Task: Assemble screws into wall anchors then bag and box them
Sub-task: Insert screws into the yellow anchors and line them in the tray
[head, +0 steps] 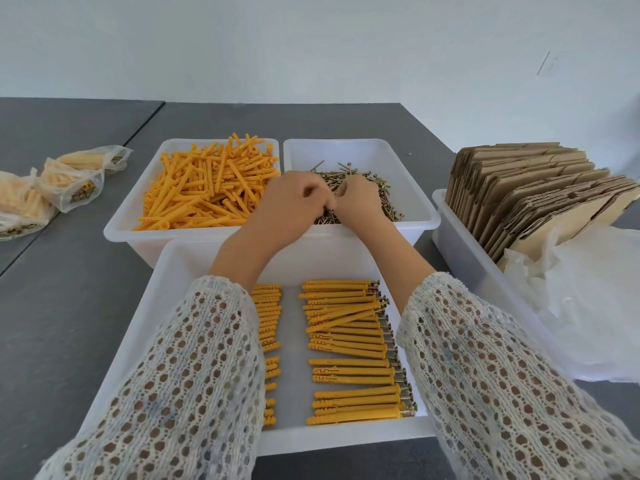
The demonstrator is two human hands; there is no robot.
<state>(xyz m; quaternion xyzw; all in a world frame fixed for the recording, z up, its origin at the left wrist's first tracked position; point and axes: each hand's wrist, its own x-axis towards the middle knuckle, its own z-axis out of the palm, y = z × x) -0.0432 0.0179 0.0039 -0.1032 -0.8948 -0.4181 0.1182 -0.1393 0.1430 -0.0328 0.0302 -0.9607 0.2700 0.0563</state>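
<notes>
Both hands (320, 199) dig curled into the screws (360, 195); their hold is unclear. Tangled screws may spill or prick fingers.

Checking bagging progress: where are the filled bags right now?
In the head view, the filled bags lie on the grey table at far left, left of the anchor bin.

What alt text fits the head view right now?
Left hand and right hand reach together into the screw tub, beside the tub of loose orange anchors; assembled anchors lie in rows in the near tray.
</notes>
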